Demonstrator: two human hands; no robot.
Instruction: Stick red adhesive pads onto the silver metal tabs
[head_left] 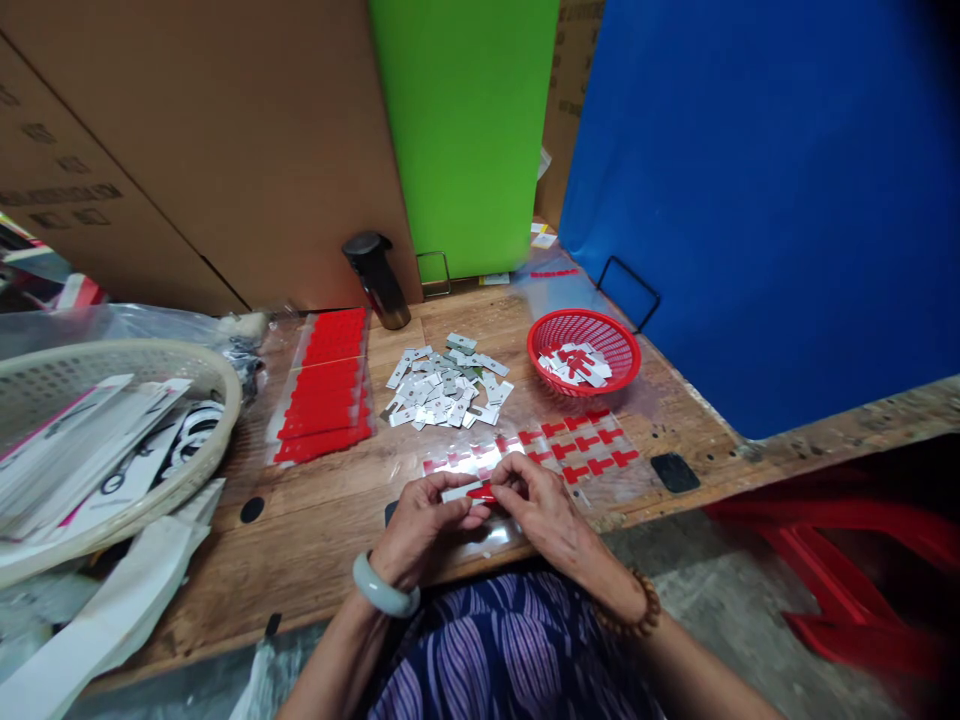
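Note:
My left hand (431, 515) pinches a small flat metal plate (455, 493) by its end, just above the table's front edge. With thumb and finger, my right hand (536, 500) grips a red T-shaped sticker (482, 494) at the plate's other end. Below both hands lies a clear backing sheet (600, 467) bearing rows of red stickers. A loose pile of silvery metal plates (446, 385) is spread beyond my hands. To its right, a red plastic basket (626, 375) holds several plates with red on them.
A stack of red sticker sheets (322, 390) lies left of the pile, near a dark bottle (377, 280). At far left stands a cream basket (229, 400) of printed cards. Cardboard (247, 150), green (465, 130) and blue panels (765, 200) wall the back; a red stool (832, 570) stands right.

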